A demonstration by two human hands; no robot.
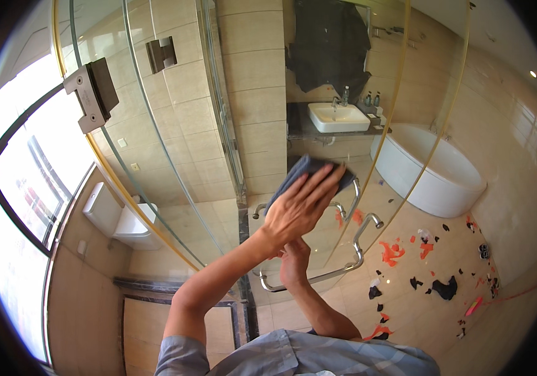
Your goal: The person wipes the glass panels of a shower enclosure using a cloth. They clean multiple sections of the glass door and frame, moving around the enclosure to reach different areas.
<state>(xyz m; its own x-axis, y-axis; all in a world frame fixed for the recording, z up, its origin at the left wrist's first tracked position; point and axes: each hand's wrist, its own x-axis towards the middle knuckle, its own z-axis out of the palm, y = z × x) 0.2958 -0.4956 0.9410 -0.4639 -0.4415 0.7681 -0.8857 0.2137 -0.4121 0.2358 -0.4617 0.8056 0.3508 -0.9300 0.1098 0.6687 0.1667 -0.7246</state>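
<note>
My left hand (300,204) lies flat with fingers stretched over a folded dark grey-blue cloth (287,181), against a clear glass shower door. Below it, my right hand (295,261) has curled fingers, partly hidden behind my left wrist. Whether it grips anything cannot be made out. A chrome door handle (336,272) bends around this area, and its lower bar passes by my right wrist. Another section of chrome handle (356,195) shows just right of the cloth.
Metal glass hinges (92,95) hold panels at upper left. Beyond the glass are a white washbasin (339,117), a bathtub (430,171) and a toilet (122,218). Orange scraps (391,254) and black scraps (444,287) litter the tiled floor at right. A dark stone sill (244,244) crosses the floor.
</note>
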